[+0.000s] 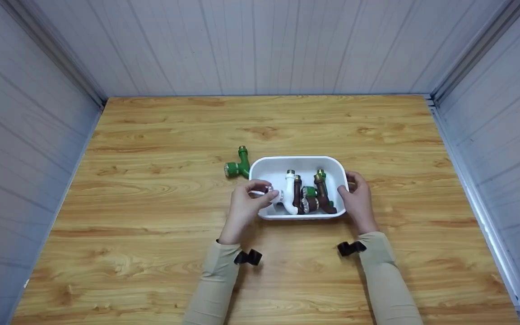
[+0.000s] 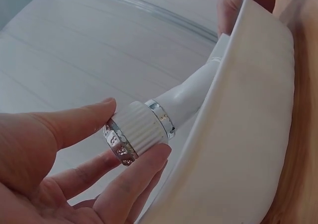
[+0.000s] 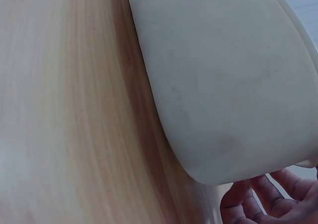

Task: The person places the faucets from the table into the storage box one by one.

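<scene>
In the head view my left hand (image 1: 244, 201) is at the left end of a white plastic tub (image 1: 266, 168). Its thumb and fingers pinch the ribbed knob of a white water tap (image 1: 289, 192), whose body lies inside the tub. The left wrist view shows that white knob (image 2: 140, 127) with a silvery band, between thumb and fingertips. My right hand (image 1: 358, 198) grips the tub's right end, thumb over the rim and fingers outside. Beside the white tap lie brown taps (image 1: 324, 195) and green taps (image 1: 308, 191) with brass-coloured threaded ends.
A green tap (image 1: 243, 162) lies on the wooden table (image 1: 160, 189), just outside the tub's left back corner. Pale panel walls (image 1: 260, 49) enclose the table at the back and both sides.
</scene>
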Motion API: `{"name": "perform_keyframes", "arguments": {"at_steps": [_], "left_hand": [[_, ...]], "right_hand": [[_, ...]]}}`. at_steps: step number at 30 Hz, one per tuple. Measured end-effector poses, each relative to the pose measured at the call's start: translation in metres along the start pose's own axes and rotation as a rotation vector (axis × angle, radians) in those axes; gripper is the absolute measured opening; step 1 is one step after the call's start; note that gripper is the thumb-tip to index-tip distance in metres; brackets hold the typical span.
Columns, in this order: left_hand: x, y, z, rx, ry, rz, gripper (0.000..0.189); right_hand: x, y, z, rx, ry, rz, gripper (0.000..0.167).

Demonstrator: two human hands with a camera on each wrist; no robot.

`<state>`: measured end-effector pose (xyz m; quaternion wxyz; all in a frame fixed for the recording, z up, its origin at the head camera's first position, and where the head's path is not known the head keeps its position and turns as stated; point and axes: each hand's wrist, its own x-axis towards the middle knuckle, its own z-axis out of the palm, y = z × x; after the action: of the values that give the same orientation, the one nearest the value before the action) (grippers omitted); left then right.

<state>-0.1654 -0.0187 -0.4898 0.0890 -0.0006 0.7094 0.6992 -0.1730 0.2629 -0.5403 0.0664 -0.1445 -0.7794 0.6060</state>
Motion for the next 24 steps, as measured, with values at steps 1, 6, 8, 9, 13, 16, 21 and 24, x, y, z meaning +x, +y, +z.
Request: {"name": "perform_keyframes", "arguments": {"at_steps": [1, 6, 8, 9, 13, 16, 21, 24], "left_hand": [[0.0, -0.001, 0.001, 0.004, -0.002, 0.008, 0.031], [0.001, -0.003, 0.004, 0.061, -0.002, 0.017, 0.028], [0.002, -0.003, 0.006, 0.085, -0.002, 0.015, 0.028], [0.002, -0.003, 0.006, 0.096, -0.001, 0.014, 0.028], [0.002, -0.003, 0.009, 0.142, 0.008, 0.019, 0.026], [0.003, -0.004, 0.01, 0.175, 0.013, 0.03, 0.025], [0.004, -0.005, 0.012, 0.192, 0.02, 0.049, 0.024], [0.004, -0.005, 0.013, 0.197, 0.017, 0.057, 0.025]], "right_hand": [[0.0, 0.0, 0.0, -0.004, -0.001, -0.003, 0.042], [0.0, 0.001, 0.0, -0.014, -0.005, 0.001, 0.041], [0.001, 0.001, 0.001, -0.01, -0.004, 0.003, 0.041], [0.001, 0.001, 0.001, -0.007, -0.002, 0.003, 0.041], [0.0, 0.001, 0.001, -0.004, 0.003, -0.002, 0.041], [0.0, 0.001, 0.001, -0.015, 0.007, 0.0, 0.042], [-0.001, -0.001, 0.0, -0.049, 0.004, 0.027, 0.042], [0.0, -0.001, 0.0, -0.054, 0.004, 0.024, 0.042]]}}
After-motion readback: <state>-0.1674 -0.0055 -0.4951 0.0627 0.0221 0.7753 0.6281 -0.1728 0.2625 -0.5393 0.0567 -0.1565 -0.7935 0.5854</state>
